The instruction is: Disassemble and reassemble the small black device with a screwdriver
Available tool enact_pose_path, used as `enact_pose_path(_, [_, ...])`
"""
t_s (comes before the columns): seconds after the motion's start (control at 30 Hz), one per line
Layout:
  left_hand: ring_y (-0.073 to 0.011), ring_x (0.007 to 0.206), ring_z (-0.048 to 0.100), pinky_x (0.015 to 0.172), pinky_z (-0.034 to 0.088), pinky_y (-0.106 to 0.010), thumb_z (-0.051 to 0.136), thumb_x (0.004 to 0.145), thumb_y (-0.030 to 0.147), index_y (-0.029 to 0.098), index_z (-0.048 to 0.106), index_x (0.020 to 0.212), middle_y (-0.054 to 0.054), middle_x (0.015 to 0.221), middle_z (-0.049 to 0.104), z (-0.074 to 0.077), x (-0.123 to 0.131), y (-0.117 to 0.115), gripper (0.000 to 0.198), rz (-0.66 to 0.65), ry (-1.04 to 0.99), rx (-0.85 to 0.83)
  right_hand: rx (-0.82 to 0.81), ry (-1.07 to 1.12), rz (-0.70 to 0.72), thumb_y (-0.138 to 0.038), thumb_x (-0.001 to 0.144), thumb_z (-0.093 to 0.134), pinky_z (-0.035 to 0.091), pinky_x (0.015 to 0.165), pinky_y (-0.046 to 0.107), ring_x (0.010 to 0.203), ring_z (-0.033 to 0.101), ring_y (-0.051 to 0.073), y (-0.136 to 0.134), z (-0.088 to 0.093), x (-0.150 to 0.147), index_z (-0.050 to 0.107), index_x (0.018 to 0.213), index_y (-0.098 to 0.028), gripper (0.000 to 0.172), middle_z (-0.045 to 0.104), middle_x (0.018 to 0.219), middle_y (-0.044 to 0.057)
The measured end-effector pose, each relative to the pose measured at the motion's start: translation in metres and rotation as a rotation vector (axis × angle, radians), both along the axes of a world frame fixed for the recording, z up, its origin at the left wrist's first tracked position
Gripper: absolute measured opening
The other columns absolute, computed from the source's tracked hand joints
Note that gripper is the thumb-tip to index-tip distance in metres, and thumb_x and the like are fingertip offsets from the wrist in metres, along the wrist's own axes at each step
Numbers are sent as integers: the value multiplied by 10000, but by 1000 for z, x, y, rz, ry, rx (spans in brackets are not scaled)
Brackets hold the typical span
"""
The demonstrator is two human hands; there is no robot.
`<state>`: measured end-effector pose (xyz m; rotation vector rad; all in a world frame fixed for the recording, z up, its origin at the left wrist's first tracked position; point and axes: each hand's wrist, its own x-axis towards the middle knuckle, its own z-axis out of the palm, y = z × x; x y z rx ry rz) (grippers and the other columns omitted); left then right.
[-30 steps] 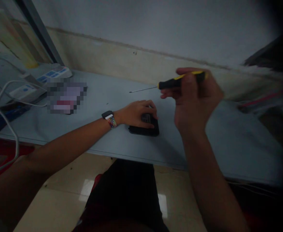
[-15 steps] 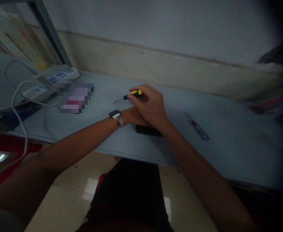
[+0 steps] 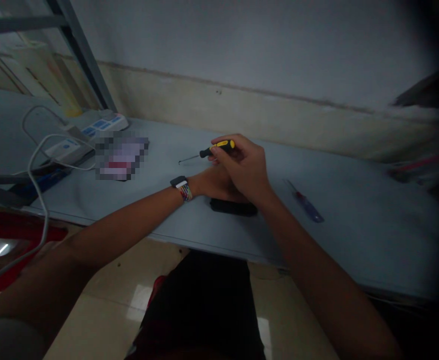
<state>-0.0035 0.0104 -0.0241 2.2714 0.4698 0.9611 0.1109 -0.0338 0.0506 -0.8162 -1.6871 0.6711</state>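
Note:
My right hand (image 3: 244, 162) is closed around the black and yellow handle of a screwdriver (image 3: 218, 148). Its thin shaft points left above the table, with a tiny dark bit at the tip that I cannot make out. Below and behind it is my left hand (image 3: 216, 184), with a dark watch on a patterned band (image 3: 184, 189) at the wrist. The left fingers are hidden by the right hand. A black box-like object (image 3: 232, 207) lies on the table under the left hand; I cannot tell whether it is gripped. A second screwdriver (image 3: 305, 204) with a clear bluish handle lies to the right.
On the left of the grey-blue table (image 3: 159, 220) lie a blurred-out phone-like item (image 3: 122, 160) and a white power strip (image 3: 95, 131) with a cable (image 3: 39, 185). A metal frame post (image 3: 88, 60) stands behind them. A wall (image 3: 260, 107) closes the back.
The screwdriver and my right hand have shifted slightly right, and its shaft lies a little flatter. My left hand stays over the black object. The whole view has tilted slightly.

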Motion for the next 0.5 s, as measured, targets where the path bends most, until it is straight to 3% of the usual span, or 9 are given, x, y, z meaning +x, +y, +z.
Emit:
enact_pose_path(0.1, [-357, 1261, 691, 1157, 519, -529, 954, 762, 354, 237, 828, 1165, -137, 1309, 778, 12, -2, -2, 439, -98, 31, -17, -82, 119, 9, -534, 935, 846, 677, 726, 303, 747, 784, 159, 2, 13, 15, 805, 1020, -249, 300, 793, 895, 4])
enact_pose_path(0.23, [-289, 1174, 731, 1125, 534, -479, 794, 913, 313, 244, 845, 1082, -124, 1235, 777, 22, -4, -1, 190, -175, 1, -78, -126, 213, -61, -582, 869, 899, 676, 677, 290, 677, 767, 143, 11, 22, 49, 811, 977, -243, 366, 791, 832, -6])
enact_pose_path(0.33, [-271, 1111, 749, 1071, 547, -453, 758, 947, 309, 218, 842, 1048, -126, 1144, 801, 23, -5, 1, 159, -173, -68, -203, -164, 302, -90, -598, 832, 923, 672, 654, 285, 642, 748, 134, 22, 17, 80, 816, 960, -239, 396, 790, 813, -2])
enact_pose_path(0.5, [-219, 907, 728, 877, 556, -372, 739, 973, 386, 181, 812, 973, -85, 961, 800, 23, -7, 4, 218, -38, -118, -498, -271, 490, -139, -557, 776, 964, 659, 674, 275, 635, 722, 124, 35, -2, 118, 805, 913, -243, 379, 748, 738, -16])
